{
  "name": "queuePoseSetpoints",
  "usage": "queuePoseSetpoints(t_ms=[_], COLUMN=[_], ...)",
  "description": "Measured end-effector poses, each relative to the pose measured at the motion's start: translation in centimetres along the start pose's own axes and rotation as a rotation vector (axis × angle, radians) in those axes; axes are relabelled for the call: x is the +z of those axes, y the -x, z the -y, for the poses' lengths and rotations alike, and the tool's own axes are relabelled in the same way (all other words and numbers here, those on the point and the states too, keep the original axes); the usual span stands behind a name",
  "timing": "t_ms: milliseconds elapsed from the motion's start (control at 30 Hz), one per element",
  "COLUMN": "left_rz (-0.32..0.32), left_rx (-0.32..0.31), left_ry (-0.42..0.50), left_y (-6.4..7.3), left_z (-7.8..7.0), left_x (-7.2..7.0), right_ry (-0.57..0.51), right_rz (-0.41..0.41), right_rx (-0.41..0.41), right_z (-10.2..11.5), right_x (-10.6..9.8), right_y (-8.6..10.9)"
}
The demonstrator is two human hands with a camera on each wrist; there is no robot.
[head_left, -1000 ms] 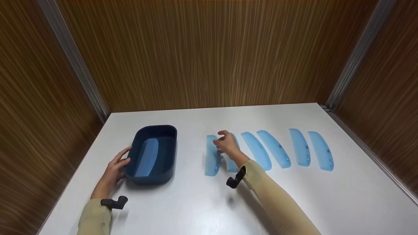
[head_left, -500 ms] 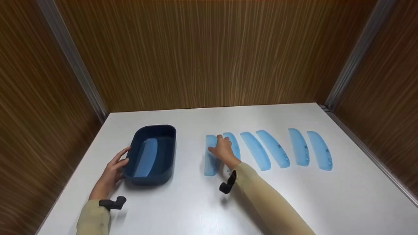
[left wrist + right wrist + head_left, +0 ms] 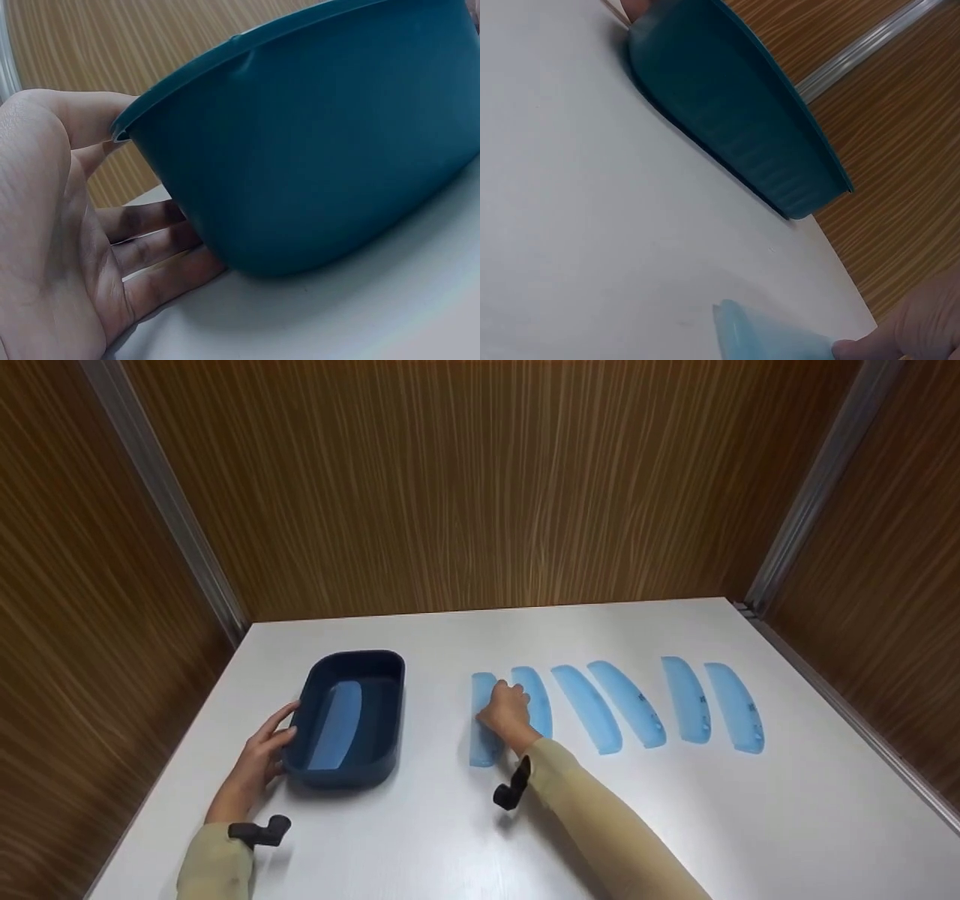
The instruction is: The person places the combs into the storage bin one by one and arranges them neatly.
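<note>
My left hand (image 3: 253,761) rests at the left side of a dark blue oblong tub (image 3: 345,777). In the left wrist view, the thumb is at the tub's rim and the other fingers lie against the lower wall. One light blue half-moon-shaped piece (image 3: 337,725) lies inside the tub. My right hand (image 3: 508,714), fingers curled, pinches the right edge of the leftmost translucent light blue half-moon-shaped piece (image 3: 480,746) on the table. The right wrist view shows a fingertip against this piece (image 3: 761,337); the other fingers are mostly out of frame.
Several similar light blue pieces lie in a row to the right, including a neighbouring piece (image 3: 537,697) beside the right hand and the rightmost piece (image 3: 735,709). Wood-patterned panels (image 3: 480,487) enclose the white table (image 3: 405,840) at the back and sides.
My right hand has moved slightly left and down onto the leftmost piece, and its fingers have closed at that piece's edge. The left hand and tub stay in place.
</note>
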State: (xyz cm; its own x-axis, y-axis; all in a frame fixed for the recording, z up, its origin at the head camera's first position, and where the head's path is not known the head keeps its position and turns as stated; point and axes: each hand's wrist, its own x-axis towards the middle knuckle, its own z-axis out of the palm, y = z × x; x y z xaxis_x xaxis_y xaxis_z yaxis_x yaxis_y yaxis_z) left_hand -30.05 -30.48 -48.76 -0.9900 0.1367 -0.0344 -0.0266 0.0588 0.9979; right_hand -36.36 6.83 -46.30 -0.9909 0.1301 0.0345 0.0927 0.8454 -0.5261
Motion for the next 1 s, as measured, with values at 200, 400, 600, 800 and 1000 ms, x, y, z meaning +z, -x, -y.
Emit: queuePoseSetpoints(t_ms=[200, 400, 600, 800, 1000], left_rz=[-0.013, -0.002, 0.006, -0.031, -0.015], left_rx=[0.006, 0.016, 0.018, -0.005, -0.005], left_ry=[-0.01, 0.011, 0.01, -0.013, -0.005], left_y=[0.1, 0.0, 0.0, 0.1, 0.2], left_z=[-0.2, -0.2, -0.4, 0.1, 0.0], left_x=[-0.1, -0.1, 0.3, 0.4, 0.4], right_ry=[-0.028, -0.014, 0.027, 0.034, 0.033], right_rz=[0.031, 0.064, 0.089, 0.122, 0.149], right_rx=[0.025, 0.058, 0.096, 0.107, 0.085], right_z=[0.3, 0.6, 1.1, 1.5, 1.2], right_x=[0.0, 0.0, -0.1, -0.1, 0.0], right_y=[-0.2, -0.4, -0.3, -0.1, -0.2])
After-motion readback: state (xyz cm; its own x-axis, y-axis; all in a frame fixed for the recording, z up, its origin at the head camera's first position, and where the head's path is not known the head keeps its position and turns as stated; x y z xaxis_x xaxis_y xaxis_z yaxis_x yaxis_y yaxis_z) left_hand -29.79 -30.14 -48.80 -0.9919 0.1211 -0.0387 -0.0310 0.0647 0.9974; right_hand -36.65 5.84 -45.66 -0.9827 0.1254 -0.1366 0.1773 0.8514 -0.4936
